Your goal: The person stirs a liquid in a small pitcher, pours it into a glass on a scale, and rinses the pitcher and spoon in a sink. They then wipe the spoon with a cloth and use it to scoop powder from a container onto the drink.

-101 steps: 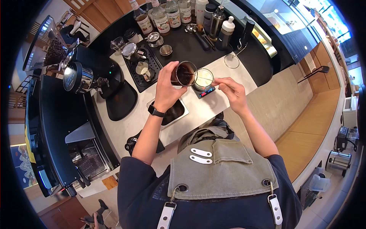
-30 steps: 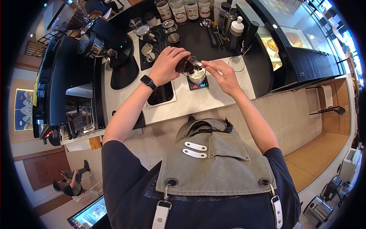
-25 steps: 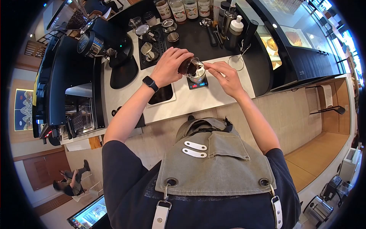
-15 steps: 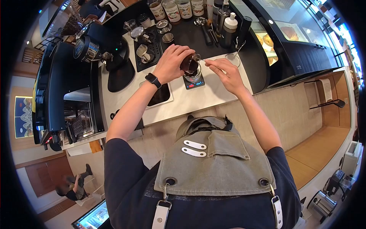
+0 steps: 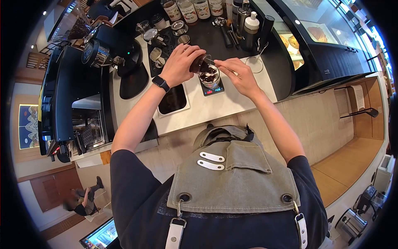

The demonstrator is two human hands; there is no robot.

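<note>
My left hand (image 5: 180, 65), wearing a black watch (image 5: 161, 83), is wrapped round a small glass jar (image 5: 197, 65) of something dark. The jar is tipped to the right, above and left of a glass cup (image 5: 210, 80). White and dark brown contents show inside the cup, which stands on a small black digital scale (image 5: 212, 91) with lit digits. In my right hand (image 5: 242, 77) is a thin metal spoon (image 5: 235, 73), pinched by its handle. Its far end reaches toward the jar's mouth; the bowl is hard to make out.
A sunken metal-rimmed container (image 5: 173, 101) lies left of the scale. Behind are syrup bottles (image 5: 188, 11), a white-topped pump bottle (image 5: 250, 31) and a portafilter (image 5: 224, 33). A coffee grinder (image 5: 124, 56) stands left, a pastry case (image 5: 292, 50) right. Another person sits far lower left.
My left hand and the jar have shifted left, uncovering more of the cup's contents. My right hand has moved slightly left with the spoon. The scale's digits have changed.
</note>
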